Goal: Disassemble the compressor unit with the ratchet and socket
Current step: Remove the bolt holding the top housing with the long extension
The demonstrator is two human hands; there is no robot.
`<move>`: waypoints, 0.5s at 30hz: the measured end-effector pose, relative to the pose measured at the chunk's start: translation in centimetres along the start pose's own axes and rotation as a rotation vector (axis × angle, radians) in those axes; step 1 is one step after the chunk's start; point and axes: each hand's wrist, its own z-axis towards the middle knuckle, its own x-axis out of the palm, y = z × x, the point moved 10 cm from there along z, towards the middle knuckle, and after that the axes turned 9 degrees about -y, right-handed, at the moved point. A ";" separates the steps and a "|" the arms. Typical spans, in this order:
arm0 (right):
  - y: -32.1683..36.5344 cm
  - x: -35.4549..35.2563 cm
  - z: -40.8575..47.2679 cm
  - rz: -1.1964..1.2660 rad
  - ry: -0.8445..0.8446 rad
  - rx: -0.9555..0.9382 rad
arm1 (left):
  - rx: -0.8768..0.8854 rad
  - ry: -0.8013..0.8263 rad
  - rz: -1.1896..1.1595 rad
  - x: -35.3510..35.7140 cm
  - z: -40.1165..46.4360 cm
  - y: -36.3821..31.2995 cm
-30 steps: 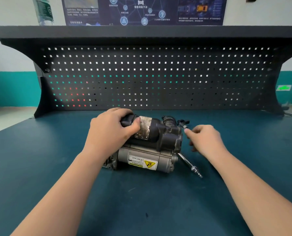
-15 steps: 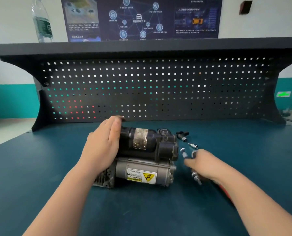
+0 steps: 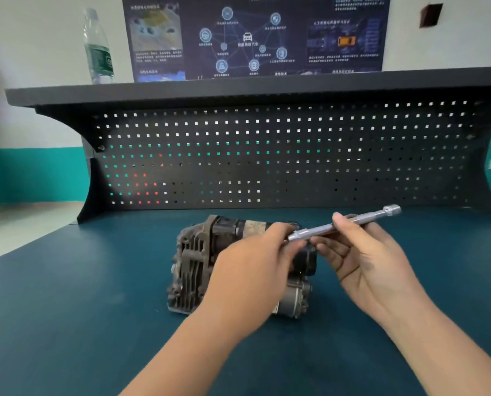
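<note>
The compressor unit (image 3: 210, 261) stood on the blue bench (image 3: 67, 310), near the middle, with its ribbed grey end turned to the left. Above it, both hands held 1 metal ratchet (image 3: 343, 222), which was tilted with its socket end (image 3: 393, 210) up to the right. The right hand (image 3: 364, 261) pinched the shaft between thumb and fingers. The left hand (image 3: 255, 270) gripped the lower end with curled fingers. A water bottle (image 3: 98, 50) stood on the shelf (image 3: 238, 90) above the pegboard (image 3: 267, 155).
</note>
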 end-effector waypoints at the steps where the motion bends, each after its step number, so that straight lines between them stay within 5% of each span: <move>1: -0.1 0.0 -0.1 0.008 -0.006 0.030 | -0.033 -0.008 -0.084 -0.1 0.1 0.9; 5: -0.1 -1.9 0.3 0.104 -0.175 0.090 | -0.030 -0.125 -0.100 -2.2 1.2 4.3; 9: -0.7 -3.4 0.1 0.118 -0.289 0.020 | -0.216 -0.128 -0.143 -2.7 1.3 9.8; 15: -1.3 -3.3 -0.6 0.175 -0.337 -0.026 | -0.439 -0.066 -0.506 -0.9 0.4 12.9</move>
